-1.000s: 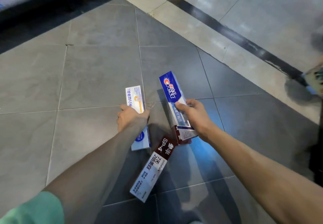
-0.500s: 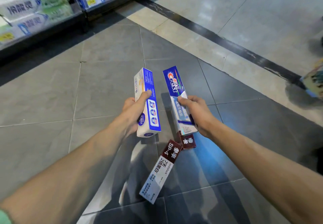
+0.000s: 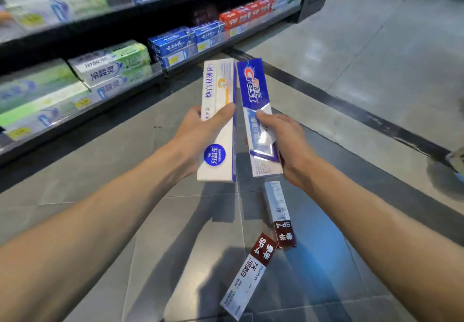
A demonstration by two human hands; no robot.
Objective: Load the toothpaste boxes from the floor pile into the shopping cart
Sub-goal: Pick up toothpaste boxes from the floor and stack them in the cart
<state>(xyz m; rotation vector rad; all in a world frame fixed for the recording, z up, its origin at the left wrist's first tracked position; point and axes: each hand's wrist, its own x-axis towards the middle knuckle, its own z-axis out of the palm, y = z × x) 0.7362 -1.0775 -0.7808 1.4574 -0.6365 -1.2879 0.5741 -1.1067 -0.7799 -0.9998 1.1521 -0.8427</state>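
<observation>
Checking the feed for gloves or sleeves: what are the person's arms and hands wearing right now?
Nothing visible. The left hand and right hand are bare, with no gloves, rings or watch, and both forearms are uncovered up to the frame edge.

Your left hand (image 3: 198, 133): white box (image 3: 218, 123), blue edge stripe, blue round badge, orange-yellow toothbrush print. Your right hand (image 3: 288, 143): Crest box (image 3: 258, 118), deep blue top, red-and-white logo, pale silver-blue lower half, white end. On your floor (image 3: 100, 196), grey tiles: two white boxes with dark maroon ends, white lettering, near one (image 3: 247, 275), far one (image 3: 280, 215). Your shelf (image 3: 120, 100), black: stock in green-white, blue, red. Black stripe (image 3: 351, 110) beside pale tiles.
</observation>
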